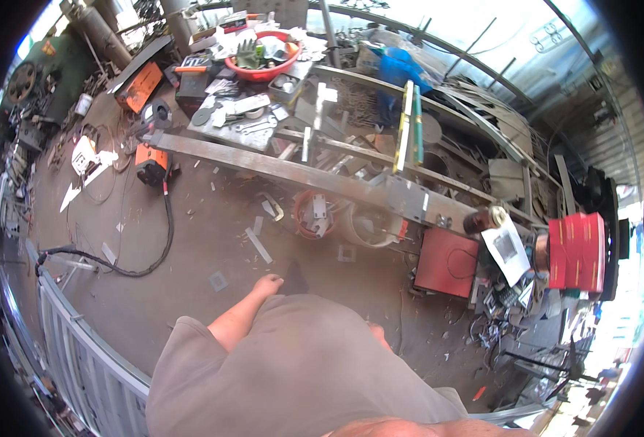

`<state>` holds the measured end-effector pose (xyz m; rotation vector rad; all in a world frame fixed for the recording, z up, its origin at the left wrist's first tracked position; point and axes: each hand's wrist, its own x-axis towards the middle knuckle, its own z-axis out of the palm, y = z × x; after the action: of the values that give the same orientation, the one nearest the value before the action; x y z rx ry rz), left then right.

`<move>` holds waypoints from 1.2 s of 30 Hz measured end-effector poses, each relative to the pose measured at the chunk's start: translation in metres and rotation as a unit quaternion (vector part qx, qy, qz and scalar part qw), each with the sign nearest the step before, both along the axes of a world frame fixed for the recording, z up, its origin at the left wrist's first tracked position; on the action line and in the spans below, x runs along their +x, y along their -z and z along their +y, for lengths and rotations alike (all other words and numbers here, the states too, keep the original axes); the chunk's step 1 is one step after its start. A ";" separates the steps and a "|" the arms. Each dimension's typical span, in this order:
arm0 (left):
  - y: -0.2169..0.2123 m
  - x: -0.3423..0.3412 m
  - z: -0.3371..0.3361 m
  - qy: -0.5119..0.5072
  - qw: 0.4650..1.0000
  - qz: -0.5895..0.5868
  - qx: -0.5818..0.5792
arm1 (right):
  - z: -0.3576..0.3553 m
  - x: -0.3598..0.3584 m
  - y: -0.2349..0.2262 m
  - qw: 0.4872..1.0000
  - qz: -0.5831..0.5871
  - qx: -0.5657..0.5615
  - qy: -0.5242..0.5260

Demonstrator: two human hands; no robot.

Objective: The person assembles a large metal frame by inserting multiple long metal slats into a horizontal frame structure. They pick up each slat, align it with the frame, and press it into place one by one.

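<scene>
My left hand (pixel 269 283) hangs in front of my body over the brown floor, its fingers loosely curled and nothing visible in them. Of my right hand, only a small patch of skin (pixel 378 336) shows past the shirt; its fingers are hidden. Neither hand touches the long metal-frame workbench (pixel 285 172) in front of me. Nearest my left hand, on the floor, are a flat metal strip (pixel 258 245) and a square plate (pixel 218 281). Beyond these stand a red bucket (pixel 305 227) with metal pieces and a pale bucket (pixel 369 234).
A side table holds wrenches (pixel 256 126) and a red basin (pixel 264 75) with gloves. An orange-black machine (pixel 151 162) trails a thick black cable (pixel 167 237) over the floor at left. A metal railing (pixel 92 342) runs lower left. Right are a red box (pixel 446 262) and red cartons (pixel 577 253).
</scene>
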<state>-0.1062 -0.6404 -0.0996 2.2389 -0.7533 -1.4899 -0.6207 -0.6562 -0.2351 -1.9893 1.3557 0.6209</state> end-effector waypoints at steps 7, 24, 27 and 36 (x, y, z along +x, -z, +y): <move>0.027 0.093 0.011 -0.093 0.996 0.008 0.018 | -0.176 0.238 -0.144 0.940 -0.167 0.042 0.296; 0.011 0.057 0.188 -0.362 0.916 0.067 0.160 | -0.462 0.849 -0.195 0.928 -0.290 -0.163 -0.169; 0.006 0.071 0.179 -0.329 0.924 0.036 0.189 | -0.500 0.924 -0.163 0.909 -0.241 -0.227 -0.255; -0.012 0.104 0.175 -0.375 0.897 0.049 0.227 | -0.515 1.014 -0.115 0.857 -0.069 -0.286 -0.424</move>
<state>-0.0026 -0.4649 -0.0874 2.3142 0.5227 -1.4239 0.3935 -1.1715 -0.1200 -3.0775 0.5256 0.4371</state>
